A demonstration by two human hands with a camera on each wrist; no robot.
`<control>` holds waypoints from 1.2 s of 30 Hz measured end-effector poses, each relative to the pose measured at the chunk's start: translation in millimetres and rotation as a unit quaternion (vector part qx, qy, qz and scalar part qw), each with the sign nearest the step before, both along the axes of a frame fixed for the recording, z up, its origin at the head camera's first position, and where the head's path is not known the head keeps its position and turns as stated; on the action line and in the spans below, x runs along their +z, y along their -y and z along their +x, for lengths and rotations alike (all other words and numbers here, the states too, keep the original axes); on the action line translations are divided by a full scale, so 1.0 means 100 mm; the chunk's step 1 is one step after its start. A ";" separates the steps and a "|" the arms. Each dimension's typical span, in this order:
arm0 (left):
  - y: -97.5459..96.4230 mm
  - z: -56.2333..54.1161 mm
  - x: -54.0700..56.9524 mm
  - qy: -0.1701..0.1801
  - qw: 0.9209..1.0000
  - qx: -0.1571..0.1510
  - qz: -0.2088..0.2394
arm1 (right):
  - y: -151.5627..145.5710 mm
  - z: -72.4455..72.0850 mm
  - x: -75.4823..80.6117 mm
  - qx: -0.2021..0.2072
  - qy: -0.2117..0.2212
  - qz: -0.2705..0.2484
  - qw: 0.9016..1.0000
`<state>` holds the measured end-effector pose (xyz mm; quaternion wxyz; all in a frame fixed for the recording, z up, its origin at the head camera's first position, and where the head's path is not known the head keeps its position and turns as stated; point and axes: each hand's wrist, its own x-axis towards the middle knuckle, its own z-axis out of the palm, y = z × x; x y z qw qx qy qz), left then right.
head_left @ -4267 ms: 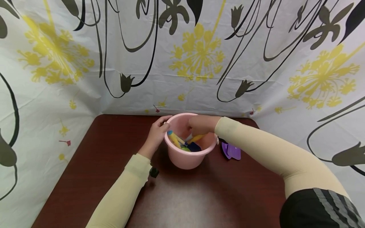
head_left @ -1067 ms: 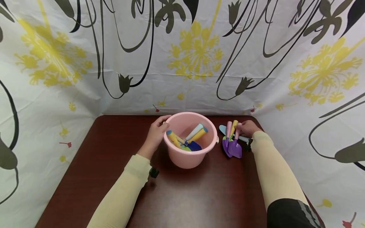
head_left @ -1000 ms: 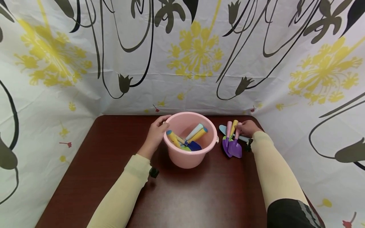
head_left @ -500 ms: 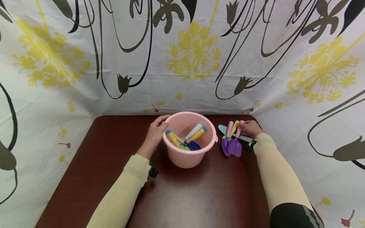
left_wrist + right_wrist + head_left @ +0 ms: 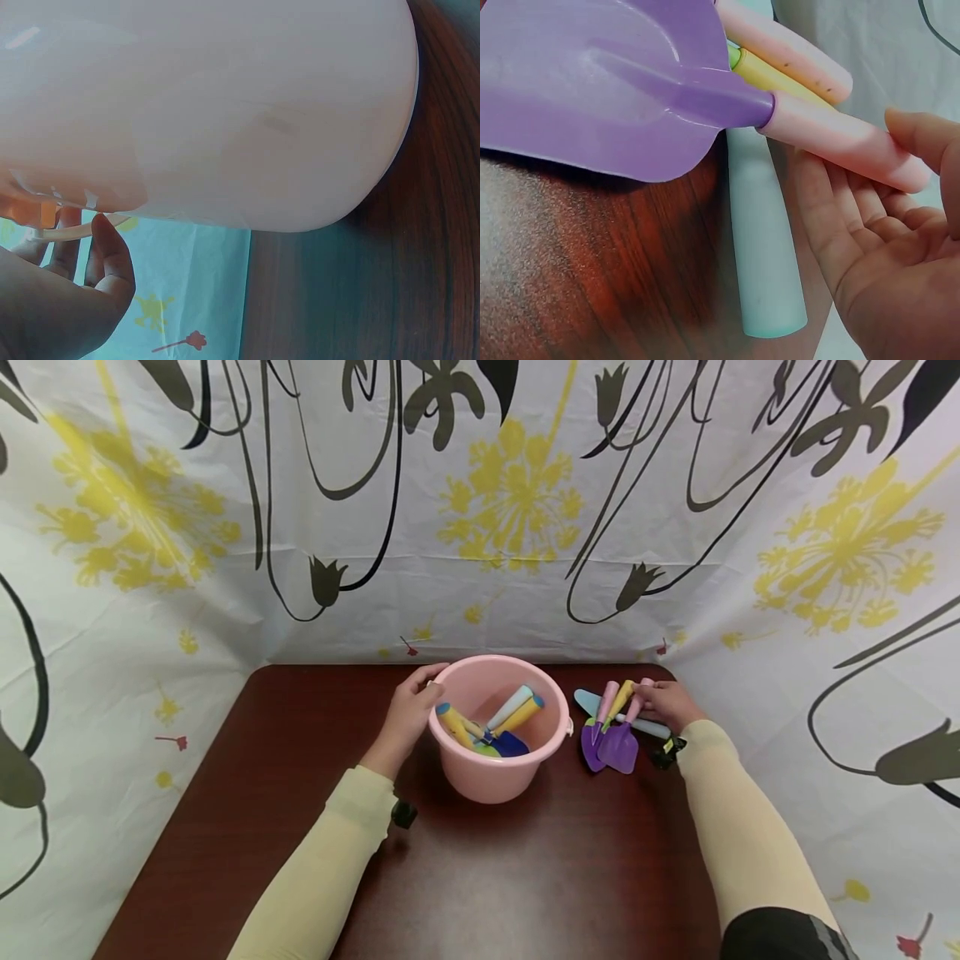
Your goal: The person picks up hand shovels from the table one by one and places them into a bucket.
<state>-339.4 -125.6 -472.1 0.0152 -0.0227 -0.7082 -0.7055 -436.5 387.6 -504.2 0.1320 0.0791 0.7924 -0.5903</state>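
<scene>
My left hand [image 5: 408, 706] grips the rim of the pink bucket [image 5: 487, 783] at its left side; in the left wrist view, the bucket's wall [image 5: 247, 127] fills most of the frame and the fingers curl near its pale handle [image 5: 67, 234]. At the right, my right hand [image 5: 670, 702] pinches the pink grip of a purple toy shovel [image 5: 618, 750]. The right wrist view has the thumb over that grip [image 5: 840, 142] and fingers beneath it. Another purple trowel [image 5: 592, 748], a yellow-handled tool [image 5: 622, 697] and a light blue tool [image 5: 651, 727] lie against the shovel.
Inside the bucket are several toy garden tools, with yellow handles [image 5: 519, 716], a pale blue handle [image 5: 512, 706] and a dark blue blade [image 5: 512, 743]. The dark wooden table [image 5: 525, 877] meets a patterned white curtain [image 5: 450, 610] along its back edge.
Earlier my right hand was reaching inside the bucket; it then went over to the tools at the right. Lately it has shifted slightly right with the shovel's grip. The left hand stays put.
</scene>
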 end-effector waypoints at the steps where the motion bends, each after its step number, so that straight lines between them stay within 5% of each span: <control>1: 0.00 0.00 0.00 -0.001 1.000 -0.001 0.002 | 0.00 0.01 -0.01 0.000 -0.002 0.005 1.000; 13: 0.00 0.01 0.01 -0.003 1.000 -0.006 0.007 | 0.04 0.10 0.05 -0.011 -0.024 0.005 1.000; 26: 0.00 0.02 0.01 -0.010 1.000 -0.003 0.006 | 0.20 0.31 0.41 -0.022 -0.004 -0.061 0.998; 36: 0.01 0.01 0.00 -0.006 1.000 -0.007 0.005 | 0.31 0.43 0.60 -0.030 -0.073 0.030 0.996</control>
